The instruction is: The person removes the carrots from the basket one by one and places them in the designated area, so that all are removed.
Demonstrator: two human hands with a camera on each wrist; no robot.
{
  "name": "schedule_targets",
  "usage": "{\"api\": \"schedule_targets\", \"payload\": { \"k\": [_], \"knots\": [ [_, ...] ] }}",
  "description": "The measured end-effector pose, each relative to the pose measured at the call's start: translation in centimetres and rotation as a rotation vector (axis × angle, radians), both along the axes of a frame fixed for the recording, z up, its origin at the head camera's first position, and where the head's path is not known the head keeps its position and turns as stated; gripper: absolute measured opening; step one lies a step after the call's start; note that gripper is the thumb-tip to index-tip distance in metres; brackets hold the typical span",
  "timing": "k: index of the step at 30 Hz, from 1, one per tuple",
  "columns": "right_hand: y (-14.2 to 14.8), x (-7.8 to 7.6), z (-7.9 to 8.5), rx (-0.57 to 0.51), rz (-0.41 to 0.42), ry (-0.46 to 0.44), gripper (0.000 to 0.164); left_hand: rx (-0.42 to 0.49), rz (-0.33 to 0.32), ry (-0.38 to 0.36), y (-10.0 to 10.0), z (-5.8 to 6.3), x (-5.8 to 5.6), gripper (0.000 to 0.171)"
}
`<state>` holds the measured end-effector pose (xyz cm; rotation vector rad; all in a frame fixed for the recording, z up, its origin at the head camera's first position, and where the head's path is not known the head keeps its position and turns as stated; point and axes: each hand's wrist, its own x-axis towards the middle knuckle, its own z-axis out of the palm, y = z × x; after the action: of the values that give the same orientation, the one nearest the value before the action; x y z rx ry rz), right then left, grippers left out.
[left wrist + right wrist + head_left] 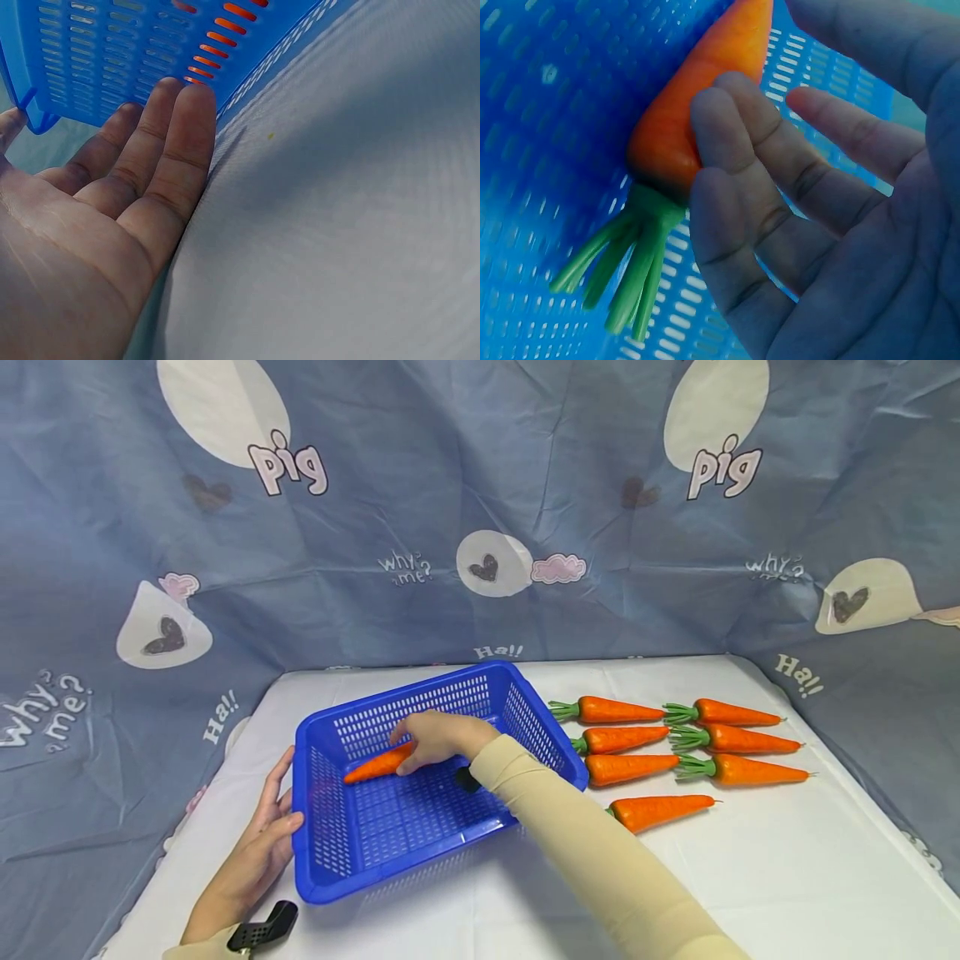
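Observation:
A blue plastic basket [405,864] with slotted walls sits on the white tabletop. Inside it lies an orange carrot [375,766], its tip towards the left; its green stalks [641,255] show in the right wrist view. My right hand [435,737] reaches into the basket beside this carrot. Its loosely spread fingers [720,127] overlap the carrot's body in the right wrist view, with no grip around it. At the basket's left side is my left hand [262,843], thumb at the rim and nearly straight fingers [191,142] along the outer wall.
Right of the basket, several more carrots lie in two columns, among them one carrot [757,769] at the far right. A single carrot [660,811] lies nearer the front, partly behind my right sleeve [585,843]. A blue-grey printed cloth [420,618] hangs behind the table.

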<state>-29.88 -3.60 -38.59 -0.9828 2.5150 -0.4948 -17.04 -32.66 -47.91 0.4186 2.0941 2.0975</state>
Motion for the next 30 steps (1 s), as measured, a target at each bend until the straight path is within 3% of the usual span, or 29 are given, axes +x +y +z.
{"api": "schedule_targets", "payload": {
  "k": [8,30],
  "knots": [
    [-1.0,0.3,0.0,0.107,0.038,0.064,0.050,0.010,-0.004,-0.002,0.1,0.0,-0.1,0.082],
    [-0.2,1.9,0.8,0.209,0.019,0.092,0.026,-0.001,-0.007,0.023,0.0,-0.1,0.0,0.083]
  ]
}}
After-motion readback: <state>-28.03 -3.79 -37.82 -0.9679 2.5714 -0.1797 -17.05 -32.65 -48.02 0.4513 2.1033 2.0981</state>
